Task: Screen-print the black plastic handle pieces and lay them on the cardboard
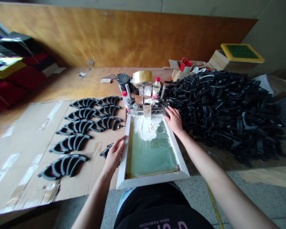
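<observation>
A screen-printing frame (pixel 122 183) with a pale metal border lies in front of me, its green mesh (pixel 152 162) smeared with white paste (pixel 146 130) at the far end. There, a clamp stand with a squeegee-like blade (pixel 147 111) bears on it. My left hand (pixel 114 156) is at the frame's left edge, fingers closed over a black curved plastic handle (pixel 105 153); much of the handle is hidden beneath the hand. At the frame's far right corner is my right hand (pixel 174 121), its fingers stretched forward beside the clamp and the nearest black parts.
Rows of black curved handles (pixel 64 167) lie on cardboard (pixel 16 181) to the left. A large heap of similar parts (pixel 224 111) covers the right side. Behind the clamp stand a red-capped bottle (pixel 156 88), a dark tub (pixel 123 79) and a tape roll (pixel 142 77).
</observation>
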`<state>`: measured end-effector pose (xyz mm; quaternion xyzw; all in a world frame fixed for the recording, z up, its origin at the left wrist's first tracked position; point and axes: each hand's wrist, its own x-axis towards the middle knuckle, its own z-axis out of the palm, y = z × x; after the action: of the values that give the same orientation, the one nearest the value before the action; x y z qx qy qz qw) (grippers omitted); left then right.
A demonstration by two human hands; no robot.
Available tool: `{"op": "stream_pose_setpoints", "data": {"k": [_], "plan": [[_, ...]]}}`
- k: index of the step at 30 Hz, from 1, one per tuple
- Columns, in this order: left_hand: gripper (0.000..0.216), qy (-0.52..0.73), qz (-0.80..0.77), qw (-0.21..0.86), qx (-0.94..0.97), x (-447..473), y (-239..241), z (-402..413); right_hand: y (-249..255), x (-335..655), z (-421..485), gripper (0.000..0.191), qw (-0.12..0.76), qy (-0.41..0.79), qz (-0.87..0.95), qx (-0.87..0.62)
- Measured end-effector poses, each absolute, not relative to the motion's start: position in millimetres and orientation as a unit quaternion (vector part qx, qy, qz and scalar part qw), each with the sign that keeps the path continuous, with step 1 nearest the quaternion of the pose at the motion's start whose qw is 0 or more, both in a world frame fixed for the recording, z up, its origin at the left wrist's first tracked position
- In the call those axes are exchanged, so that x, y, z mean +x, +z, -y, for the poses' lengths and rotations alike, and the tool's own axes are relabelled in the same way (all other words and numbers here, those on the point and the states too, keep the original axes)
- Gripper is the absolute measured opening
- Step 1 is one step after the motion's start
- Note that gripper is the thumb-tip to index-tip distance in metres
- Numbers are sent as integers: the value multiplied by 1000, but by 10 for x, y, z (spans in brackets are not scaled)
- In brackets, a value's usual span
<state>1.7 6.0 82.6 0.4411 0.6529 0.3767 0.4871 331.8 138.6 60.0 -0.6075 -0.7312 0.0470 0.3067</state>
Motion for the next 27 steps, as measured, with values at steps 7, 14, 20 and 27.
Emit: {"op": "stream_pose_setpoints", "data": {"k": [7,14,20,27], "plan": [[80,374,-672,488,413,65,289,-95,833,2501,-1631,30,181,36,843,-505],[71,380,-679,490,392,62,273,-77,661,2560,-1219,14,94,61,916,-385],[73,389,-677,499,375,71,265,-75,834,2779,-1138,11,95,109,956,-255],[79,375,-656,518,400,19,232,-76,559,2749,-995,18,188,37,946,-264]]}}
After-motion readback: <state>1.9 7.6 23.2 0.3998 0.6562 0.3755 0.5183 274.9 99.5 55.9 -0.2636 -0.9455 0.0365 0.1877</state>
